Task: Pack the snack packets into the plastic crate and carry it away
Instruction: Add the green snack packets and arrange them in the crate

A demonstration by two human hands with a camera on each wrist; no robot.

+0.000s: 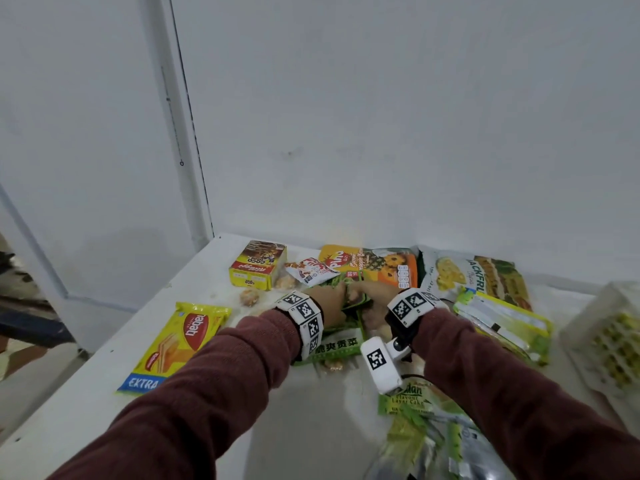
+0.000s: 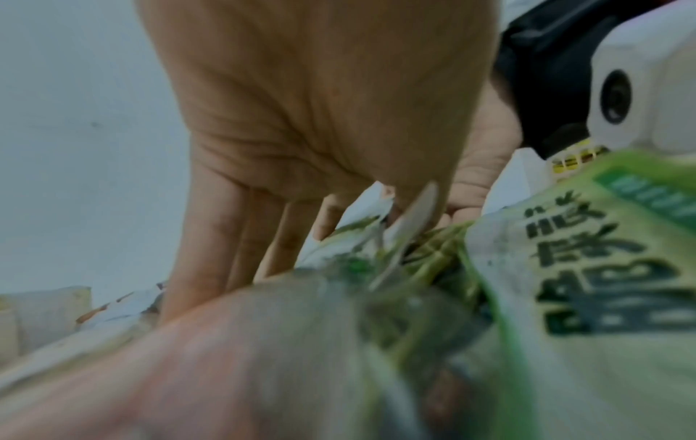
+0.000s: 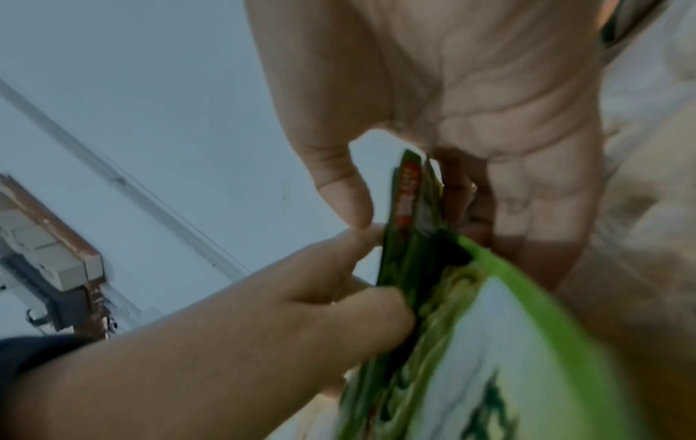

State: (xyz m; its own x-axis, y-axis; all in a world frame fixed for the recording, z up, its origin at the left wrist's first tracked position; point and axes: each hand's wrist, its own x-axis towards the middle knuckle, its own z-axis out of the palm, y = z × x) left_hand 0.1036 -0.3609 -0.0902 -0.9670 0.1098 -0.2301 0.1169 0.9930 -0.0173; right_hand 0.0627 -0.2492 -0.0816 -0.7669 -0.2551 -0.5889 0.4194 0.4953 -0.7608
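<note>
Left hand [image 1: 329, 301] and right hand [image 1: 373, 292] both pinch the green packets [image 1: 341, 342]. These are likely light, limp and slippery; grip the sealed edges.

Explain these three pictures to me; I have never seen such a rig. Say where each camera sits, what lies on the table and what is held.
There is no machine here: a person works with bare hands. The wide picture comes from a camera worn on the head, looking down. The other two come from small cameras strapped to each wrist, looking along the palm. The white bands on the wrists carry black-and-white marker squares.

On the white table lie snacks: a Coco Pops box, a yellow wafer packet, a pineapple biscuit packet, a jackfruit chips bag and a pandan layer cake packet. The white plastic crate shows at the right edge.

The left hand and the right hand together pinch a bundle of green packets in the middle.
</note>
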